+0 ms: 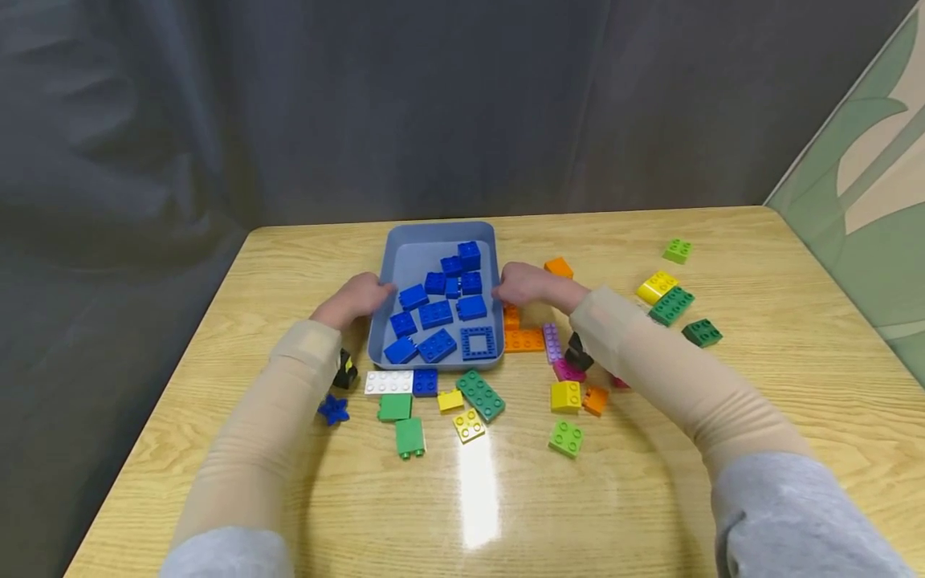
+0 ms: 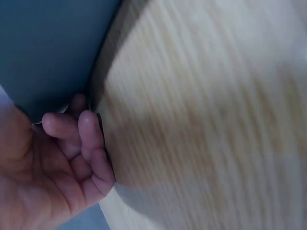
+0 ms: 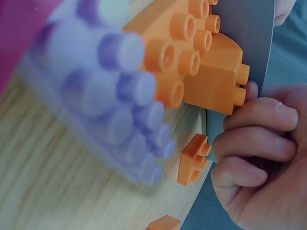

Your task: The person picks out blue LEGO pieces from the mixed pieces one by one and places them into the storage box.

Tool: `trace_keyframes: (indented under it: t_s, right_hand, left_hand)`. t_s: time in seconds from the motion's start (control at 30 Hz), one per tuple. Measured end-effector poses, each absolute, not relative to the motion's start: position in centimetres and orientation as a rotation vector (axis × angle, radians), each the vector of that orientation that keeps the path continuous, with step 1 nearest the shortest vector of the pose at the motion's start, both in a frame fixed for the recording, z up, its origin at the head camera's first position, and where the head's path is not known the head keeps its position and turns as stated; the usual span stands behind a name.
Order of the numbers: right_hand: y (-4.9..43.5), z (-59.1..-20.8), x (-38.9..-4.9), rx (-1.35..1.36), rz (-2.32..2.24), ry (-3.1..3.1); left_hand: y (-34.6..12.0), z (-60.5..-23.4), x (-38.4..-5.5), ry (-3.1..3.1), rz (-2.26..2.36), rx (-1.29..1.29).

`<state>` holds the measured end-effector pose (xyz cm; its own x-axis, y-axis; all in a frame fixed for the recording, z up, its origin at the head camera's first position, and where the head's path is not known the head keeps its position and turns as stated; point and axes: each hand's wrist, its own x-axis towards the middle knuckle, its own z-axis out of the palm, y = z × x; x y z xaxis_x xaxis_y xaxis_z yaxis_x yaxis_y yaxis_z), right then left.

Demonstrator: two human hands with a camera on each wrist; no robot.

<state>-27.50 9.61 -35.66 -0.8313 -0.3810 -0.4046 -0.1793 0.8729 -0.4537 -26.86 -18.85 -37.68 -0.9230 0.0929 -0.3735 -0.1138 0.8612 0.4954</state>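
A blue-grey tray (image 1: 415,253) holds several blue bricks (image 1: 436,314) and a blue square frame piece (image 1: 478,343). My left hand (image 1: 363,294) grips its left side, thumb over the rim. On the opposite side my right hand (image 1: 526,284) holds the rim, its thumb at the edge. In the left wrist view, curled fingers (image 2: 88,136) lie against the tray's wall (image 2: 48,48), close over the wood. The right wrist view has the fingers (image 3: 259,115) curled by the tray wall (image 3: 247,24), beside an orange brick (image 3: 213,79).
In front of the tray lie a white brick (image 1: 389,382), green bricks (image 1: 481,395) and a blue star (image 1: 334,409). Right of it are orange bricks (image 1: 523,341), a purple brick (image 1: 552,343) and a yellow brick (image 1: 566,396). More bricks (image 1: 672,305) lie far right, before a dark curtain (image 1: 433,112).
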Motion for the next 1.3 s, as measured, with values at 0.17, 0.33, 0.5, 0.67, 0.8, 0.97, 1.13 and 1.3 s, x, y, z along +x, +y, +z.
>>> trace_keyframes:
  t_s: [0.17, 0.33, 0.5, 0.67, 0.8, 0.97, 1.13, 1.3]
  right_hand:
    - [9.4, -35.5, -27.4, -0.412, -0.518, 2.549]
    - [9.3, -35.5, -27.5, -0.421, -0.498, 2.549]
    - [9.2, -35.6, -27.6, -0.399, -0.484, 2.546]
    - [9.4, -35.6, -27.5, -0.376, -0.491, 2.553]
    - [9.3, -35.6, -27.4, -0.384, -0.514, 2.552]
    - [9.3, -35.7, -27.4, -0.383, -0.516, 2.545]
    - [9.3, -35.7, -27.4, -0.382, -0.511, 2.553]
    - [9.4, -35.7, -27.3, -0.39, -0.518, 2.557]
  left_hand:
    - [-19.6, -37.5, -26.7, 2.64, 0.819, 0.027]
    - [-20.7, -37.0, -25.7, 2.751, 0.944, 0.064]
    - [-21.0, -35.6, -23.4, 3.021, 0.97, 0.22]
    - [-20.0, -34.3, -19.4, 3.149, 0.839, 0.656]
    - [-19.1, -34.3, -16.2, 3.164, 0.541, 1.133]
    - [-17.7, -35.1, -13.3, 3.056, 0.184, 1.566]
    - [-16.5, -36.1, -11.6, 2.976, -0.031, 1.715]
    - [-15.7, -36.9, -11.0, 2.975, -0.184, 1.723]
